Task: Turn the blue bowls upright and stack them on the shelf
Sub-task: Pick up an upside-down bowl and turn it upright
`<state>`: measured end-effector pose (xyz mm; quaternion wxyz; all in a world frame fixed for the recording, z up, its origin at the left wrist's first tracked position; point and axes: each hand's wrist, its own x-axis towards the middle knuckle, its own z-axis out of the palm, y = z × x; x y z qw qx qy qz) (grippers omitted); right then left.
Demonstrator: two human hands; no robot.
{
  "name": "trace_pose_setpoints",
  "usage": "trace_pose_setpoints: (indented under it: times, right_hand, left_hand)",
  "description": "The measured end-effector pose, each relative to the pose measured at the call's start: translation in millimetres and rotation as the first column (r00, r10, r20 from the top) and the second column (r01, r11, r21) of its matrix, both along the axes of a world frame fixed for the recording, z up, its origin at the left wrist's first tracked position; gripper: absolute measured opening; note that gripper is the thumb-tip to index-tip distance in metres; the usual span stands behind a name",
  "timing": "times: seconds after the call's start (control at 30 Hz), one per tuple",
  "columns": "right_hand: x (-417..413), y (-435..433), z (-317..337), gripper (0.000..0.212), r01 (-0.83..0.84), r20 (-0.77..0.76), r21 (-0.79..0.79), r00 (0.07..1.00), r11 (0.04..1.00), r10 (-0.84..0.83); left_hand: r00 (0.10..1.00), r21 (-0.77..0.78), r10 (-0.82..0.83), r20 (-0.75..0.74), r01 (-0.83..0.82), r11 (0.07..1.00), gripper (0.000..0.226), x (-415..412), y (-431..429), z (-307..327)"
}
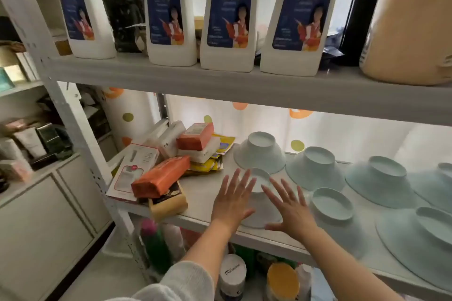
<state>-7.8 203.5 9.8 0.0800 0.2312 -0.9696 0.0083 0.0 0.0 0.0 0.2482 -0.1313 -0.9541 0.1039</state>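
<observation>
Blue bowl [259, 203] sits upside down at the shelf [205, 193] front edge; left hand [232, 200] and right hand [291, 212] press its sides, fingers spread. Smooth walls may slip, dropping it off the edge.

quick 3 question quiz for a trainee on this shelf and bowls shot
1. True or false: the bowl between the two hands stands upright.
2. What lies just left of the left hand? A) orange packets B) a kettle C) a pan
3. Are the fingers of the right hand spread or curled into a fist?

Key:
1. False, it is upside down, base up.
2. A
3. Spread.
</observation>
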Motion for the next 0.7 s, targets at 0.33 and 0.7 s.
trace_pose_setpoints:
  times: [0.33, 0.7]
  right_hand:
    - [-34.5, -20.3, 7.8, 0.041, 0.083, 0.164, -0.413, 0.986, 0.907, -0.015]
    - [-58.4, -24.4, 88.1, 0.013, 0.505, 0.664, -0.699, 0.722, 0.506, 0.196]
  left_hand:
    - [0.884, 0.236, -0.388, 0.261, 0.331, 0.914, 0.013, -57.2, -33.5, 19.7]
    - [0.524, 0.833, -0.701, 0.484, -0.03, 0.552, 0.006, -90.3, -38.5, 106.5]
